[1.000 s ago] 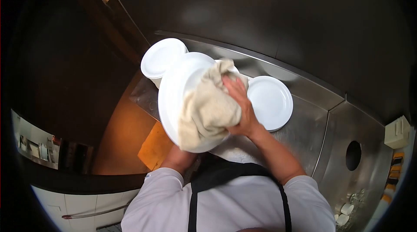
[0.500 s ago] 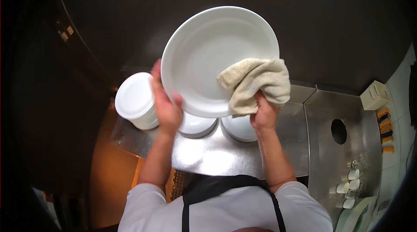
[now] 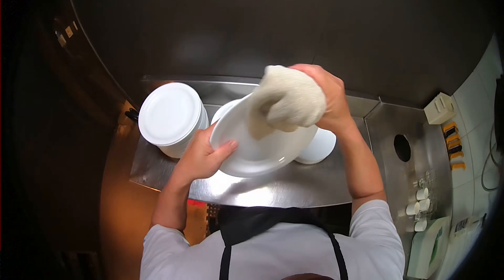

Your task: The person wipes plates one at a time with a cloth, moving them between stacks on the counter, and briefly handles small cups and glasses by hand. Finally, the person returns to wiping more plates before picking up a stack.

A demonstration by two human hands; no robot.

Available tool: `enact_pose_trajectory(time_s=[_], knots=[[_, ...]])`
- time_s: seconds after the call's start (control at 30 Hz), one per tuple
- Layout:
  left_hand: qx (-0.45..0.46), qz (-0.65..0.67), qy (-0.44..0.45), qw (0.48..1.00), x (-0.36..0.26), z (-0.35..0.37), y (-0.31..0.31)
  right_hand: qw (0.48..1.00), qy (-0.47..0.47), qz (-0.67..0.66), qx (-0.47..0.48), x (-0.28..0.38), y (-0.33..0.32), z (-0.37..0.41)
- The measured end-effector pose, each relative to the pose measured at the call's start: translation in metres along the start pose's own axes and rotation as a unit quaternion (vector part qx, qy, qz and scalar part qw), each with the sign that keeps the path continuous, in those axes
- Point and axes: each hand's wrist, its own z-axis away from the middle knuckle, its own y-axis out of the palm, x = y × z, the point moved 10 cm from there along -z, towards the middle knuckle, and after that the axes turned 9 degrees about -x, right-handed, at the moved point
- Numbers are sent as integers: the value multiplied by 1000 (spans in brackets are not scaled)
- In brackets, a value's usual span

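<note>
A large white plate is tilted above the steel counter, gripped at its left rim by my left hand with the thumb over the inner face. My right hand is closed on a cream cloth, which lies against the upper right part of the plate. The cloth hides that part of the rim. To the left stands a tall stack of white plates. More white dishes sit on the counter, partly behind the held plate.
The steel counter runs in front of a dark wall. On the right are a round hole in the steel surface, a beige box, orange-and-black items on the tiles, and several white cups.
The plate has come down and tilted more steeply. My right hand with the cloth has moved from its lower right edge to the upper right. My left hand is lower, its thumb over the rim.
</note>
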Motion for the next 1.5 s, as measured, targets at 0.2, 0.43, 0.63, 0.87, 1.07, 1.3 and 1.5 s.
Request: enact_pose_trajectory(time_s=[0.2,0.43,0.63,0.87,1.07,1.3,1.5], knots=[[-87,188,-221,953,129,35,3,980,101,-11,-173,-31,-21,35],[-326,245,-314,857,206,90,-10,924,326,7,-197,-134,-56,159],[-433,256,-310,807,224,91,6,887,382,244,-91,-213,-81,238],[-515,175,-246,802,235,72,26,925,246,198,212,-239,54,229],[-548,72,-216,804,234,47,36,884,193,76,419,-175,11,290],[-607,-32,-250,753,271,65,26,894,200,262,305,-274,-29,256],[-467,-231,50,852,130,23,94,927,196,158,277,-231,74,232]])
